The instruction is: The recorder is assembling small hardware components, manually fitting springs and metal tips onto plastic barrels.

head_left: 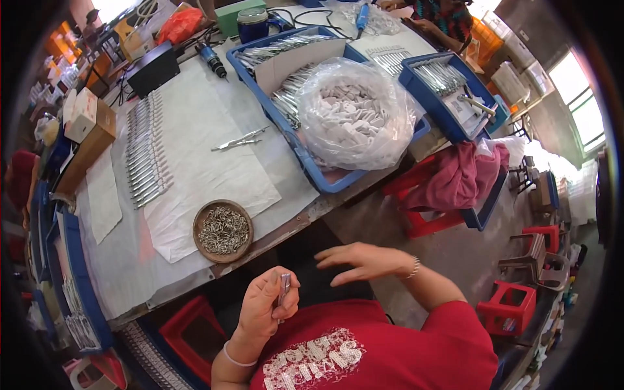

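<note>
My left hand (263,302) is closed in a fist in front of my chest, near the table's front edge. Upright in it is a slim silver metal piece (284,289), mostly hidden by the fingers. My right hand (357,260) hovers beside it with fingers stretched out and holds nothing. On the table just beyond the left hand stands a round brown bowl (197,242) full of small metal parts (224,231). Farther back, a pair of silver metal compasses (240,140) lies with its legs slightly apart. A long row of similar slim metal pieces (147,149) lies to the left.
A blue crate (286,133) holds metal pieces and a clear bag of white discs (354,117). Another blue crate (406,81) stands right of it. A power screwdriver (211,60) and black box (153,68) are behind. A red stool (507,309) stands right; another person (442,23) sits across.
</note>
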Available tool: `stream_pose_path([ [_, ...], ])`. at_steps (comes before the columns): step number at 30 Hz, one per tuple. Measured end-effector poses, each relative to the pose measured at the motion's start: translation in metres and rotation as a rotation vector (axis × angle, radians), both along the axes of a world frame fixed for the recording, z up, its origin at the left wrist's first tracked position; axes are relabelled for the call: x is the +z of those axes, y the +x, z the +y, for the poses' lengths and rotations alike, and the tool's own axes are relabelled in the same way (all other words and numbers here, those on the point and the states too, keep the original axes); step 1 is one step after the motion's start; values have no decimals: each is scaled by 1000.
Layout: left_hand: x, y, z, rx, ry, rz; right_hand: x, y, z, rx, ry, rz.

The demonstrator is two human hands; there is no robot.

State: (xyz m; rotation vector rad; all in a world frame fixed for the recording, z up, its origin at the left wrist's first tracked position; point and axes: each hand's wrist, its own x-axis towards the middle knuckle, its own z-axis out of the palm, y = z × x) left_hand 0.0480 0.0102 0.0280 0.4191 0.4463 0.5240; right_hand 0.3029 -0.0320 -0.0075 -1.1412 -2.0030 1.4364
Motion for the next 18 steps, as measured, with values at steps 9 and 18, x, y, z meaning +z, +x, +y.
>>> stream_pose_path([
  [9, -7, -17, -10, 73, -48, 46, 139, 66, 76, -758, 731, -282],
  [18, -24, -34, -17, 98, -152, 8, 134, 97, 112, -588, 754, -725],
])
